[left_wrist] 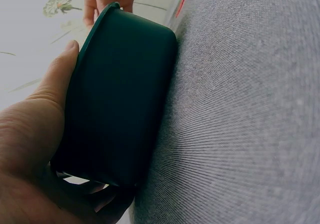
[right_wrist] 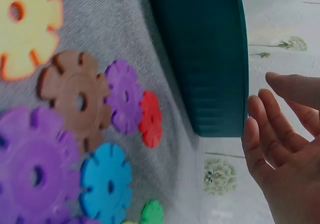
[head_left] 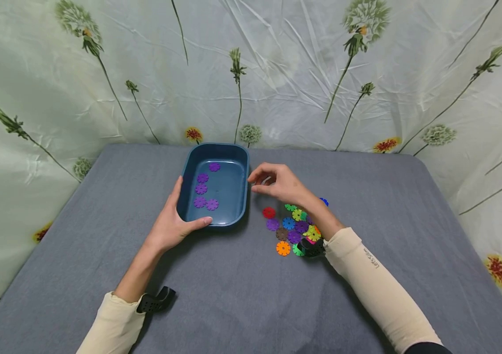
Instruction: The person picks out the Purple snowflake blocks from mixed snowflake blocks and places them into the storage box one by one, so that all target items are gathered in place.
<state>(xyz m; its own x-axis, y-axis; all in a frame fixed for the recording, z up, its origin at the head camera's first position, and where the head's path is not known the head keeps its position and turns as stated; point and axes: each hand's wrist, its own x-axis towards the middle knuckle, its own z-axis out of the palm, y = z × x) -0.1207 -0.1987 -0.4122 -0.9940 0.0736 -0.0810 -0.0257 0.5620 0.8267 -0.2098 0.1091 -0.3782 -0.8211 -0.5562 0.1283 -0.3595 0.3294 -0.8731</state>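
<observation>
A dark blue plastic bin (head_left: 229,220) stands on the grey cloth, with several purple notched plastic discs (head_left: 201,189) lying on its floor. My left hand (head_left: 172,227) grips the bin's near left corner, thumb along the front rim and fingers against the left side. Just beside the right rim hovers my right hand (head_left: 279,183), its fingers loosely bent. The right wrist view shows a gap between thumb and fingertips, with nothing in them. Below that hand a loose pile of notched discs (head_left: 288,223) in purple, blue, red, brown, orange, yellow and green is spread, partly hidden by the right forearm.
A grey cloth (head_left: 233,295) covers the table. Behind it hangs a pale curtain (head_left: 277,98) printed with dandelions, close to the table's back edge. A black wrist strap mount (head_left: 157,301) sticks out from the left wrist, low over the cloth.
</observation>
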